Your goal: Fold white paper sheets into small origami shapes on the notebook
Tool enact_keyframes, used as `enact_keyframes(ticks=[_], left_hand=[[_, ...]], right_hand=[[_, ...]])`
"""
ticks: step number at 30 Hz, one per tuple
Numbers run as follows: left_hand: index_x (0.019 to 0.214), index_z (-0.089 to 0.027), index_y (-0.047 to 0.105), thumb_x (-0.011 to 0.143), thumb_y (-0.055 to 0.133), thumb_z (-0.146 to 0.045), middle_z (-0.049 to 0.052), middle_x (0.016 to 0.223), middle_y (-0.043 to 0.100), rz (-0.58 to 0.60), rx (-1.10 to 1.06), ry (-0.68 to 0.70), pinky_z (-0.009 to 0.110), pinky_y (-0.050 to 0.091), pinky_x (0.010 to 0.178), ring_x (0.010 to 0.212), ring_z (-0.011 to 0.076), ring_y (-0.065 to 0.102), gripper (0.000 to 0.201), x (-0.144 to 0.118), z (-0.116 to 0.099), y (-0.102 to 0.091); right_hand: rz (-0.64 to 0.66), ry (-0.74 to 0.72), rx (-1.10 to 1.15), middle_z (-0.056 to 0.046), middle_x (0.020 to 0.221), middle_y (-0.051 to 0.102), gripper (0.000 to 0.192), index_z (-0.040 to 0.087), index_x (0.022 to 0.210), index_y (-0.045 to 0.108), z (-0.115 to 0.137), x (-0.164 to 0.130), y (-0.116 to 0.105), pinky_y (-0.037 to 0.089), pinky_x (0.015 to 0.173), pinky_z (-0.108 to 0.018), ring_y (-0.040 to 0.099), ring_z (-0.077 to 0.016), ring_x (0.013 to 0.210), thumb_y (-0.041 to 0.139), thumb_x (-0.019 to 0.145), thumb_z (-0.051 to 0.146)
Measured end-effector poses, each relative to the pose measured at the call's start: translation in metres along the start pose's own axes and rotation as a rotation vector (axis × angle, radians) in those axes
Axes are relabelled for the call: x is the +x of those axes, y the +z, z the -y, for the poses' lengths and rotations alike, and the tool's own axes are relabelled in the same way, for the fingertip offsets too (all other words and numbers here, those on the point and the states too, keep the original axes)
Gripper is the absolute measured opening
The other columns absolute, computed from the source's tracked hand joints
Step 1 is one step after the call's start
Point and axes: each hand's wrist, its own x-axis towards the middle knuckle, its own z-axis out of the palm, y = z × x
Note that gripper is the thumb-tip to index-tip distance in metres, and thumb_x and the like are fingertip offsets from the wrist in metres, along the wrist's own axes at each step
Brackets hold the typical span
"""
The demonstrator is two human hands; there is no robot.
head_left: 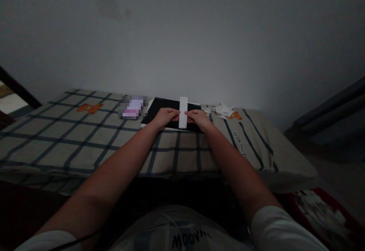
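Note:
A narrow white paper strip (183, 106) lies lengthwise away from me, above a black sheet (159, 108) that rests on white pages. My left hand (167, 117) pinches the strip's left edge between thumb and fingers. On the opposite edge, my right hand (198, 118) pinches it the same way. Whether the strip touches the black sheet or is held just over it, I cannot tell. Beside my right hand is a loose pile of white paper pieces (224, 110).
A checked cloth (114, 140) with orange printed figures covers the table. Left of the black sheet lies a blurred-out flat item (132, 107). A grey wall (182, 45) rises behind the table. On the floor at right stands a red container (322, 196) holding paper scraps.

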Motion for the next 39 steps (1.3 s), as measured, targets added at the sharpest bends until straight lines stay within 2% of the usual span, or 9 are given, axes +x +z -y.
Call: enact_keyframes(ticks=[7,13,20,27,34,39], left_hand=[[0.072,-0.012,0.074,0.063,0.081,-0.025,0.007,0.073,0.072,0.024,0.029,-0.035,0.027,0.052,0.073,0.066,0.0121,0.063,0.017,-0.0006,0.0008,0.0007],[0.07,-0.013,0.074,0.062,0.081,-0.02,0.007,0.076,0.073,0.026,0.007,-0.046,0.027,0.052,0.076,0.071,0.0126,0.065,0.013,0.0002,0.0011,-0.0005],[0.068,-0.014,0.072,0.061,0.082,-0.017,0.005,0.072,0.071,0.019,-0.016,-0.088,0.025,0.053,0.073,0.069,0.0115,0.063,0.012,-0.0033,-0.003,0.0022],[0.068,-0.012,0.069,0.067,0.081,-0.028,0.004,0.067,0.068,-0.004,-0.092,-0.047,0.027,0.053,0.072,0.061,0.0105,0.061,0.021,-0.0023,-0.0047,0.0026],[0.07,-0.01,0.07,0.065,0.08,-0.019,0.005,0.071,0.069,-0.004,-0.047,-0.062,0.025,0.051,0.072,0.065,0.0097,0.061,0.015,-0.0046,-0.0053,0.0052],[0.067,-0.01,0.069,0.067,0.078,-0.021,0.003,0.064,0.066,-0.002,-0.062,-0.081,0.024,0.05,0.068,0.059,0.0086,0.058,0.014,-0.004,-0.0054,0.0052]], right_hand=[[-0.073,-0.063,-0.048,0.0,0.059,0.065,0.017,0.014,0.066,0.068,0.0004,0.0013,0.0003,0.047,0.054,-0.02,0.056,-0.0073,0.052,0.077,0.072,0.027],[-0.034,0.005,0.016,-0.002,0.063,0.068,0.013,0.015,0.068,0.069,0.0009,0.0002,0.0,0.049,0.055,-0.02,0.059,-0.0082,0.055,0.077,0.073,0.023],[-0.011,0.004,0.036,-0.001,0.064,0.068,0.011,0.014,0.07,0.07,-0.0007,0.001,-0.0019,0.051,0.056,-0.019,0.06,-0.0079,0.057,0.077,0.073,0.022],[0.059,-0.004,0.056,0.0,0.063,0.066,0.016,0.014,0.069,0.069,-0.0037,0.0009,-0.0002,0.05,0.058,-0.02,0.058,-0.008,0.057,0.08,0.068,0.026],[0.046,0.022,0.071,0.0,0.062,0.065,0.023,0.014,0.067,0.066,0.0011,-0.0019,0.0034,0.048,0.057,-0.021,0.057,-0.0083,0.057,0.078,0.07,0.034],[0.05,-0.027,0.039,0.002,0.059,0.063,0.025,0.015,0.066,0.066,0.0018,-0.0035,0.0048,0.046,0.054,-0.019,0.054,-0.007,0.054,0.08,0.067,0.035]])
